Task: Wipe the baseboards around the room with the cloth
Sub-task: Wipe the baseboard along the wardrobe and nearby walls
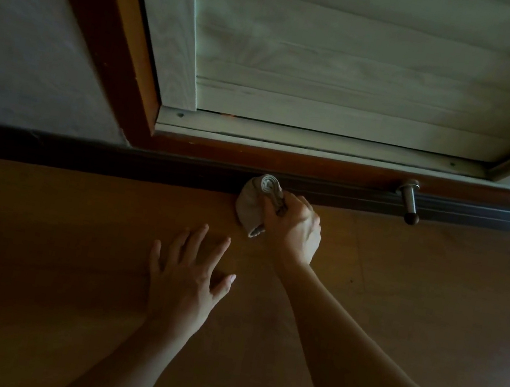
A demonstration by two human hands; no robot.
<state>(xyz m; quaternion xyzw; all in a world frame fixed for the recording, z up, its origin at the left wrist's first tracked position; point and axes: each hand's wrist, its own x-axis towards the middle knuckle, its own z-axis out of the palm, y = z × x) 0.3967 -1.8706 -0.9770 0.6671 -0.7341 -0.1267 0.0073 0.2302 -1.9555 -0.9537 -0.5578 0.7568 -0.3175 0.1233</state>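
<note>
A dark baseboard [101, 157] runs across the view where the wall meets the wooden floor. My right hand [294, 225] grips a bunched grey cloth [250, 201], and the cloth's top end touches the baseboard near the middle of the view. My left hand [187, 278] lies flat on the floor with its fingers spread, just below and left of the cloth, holding nothing.
A metal door stopper [409, 200] sticks out from the baseboard to the right of the cloth. Above the baseboard are a brown wooden frame [113, 44] and a pale wood-grain door panel [354, 58]. A grey wall [30, 37] is at the left. Brown floor [33, 257] fills the foreground.
</note>
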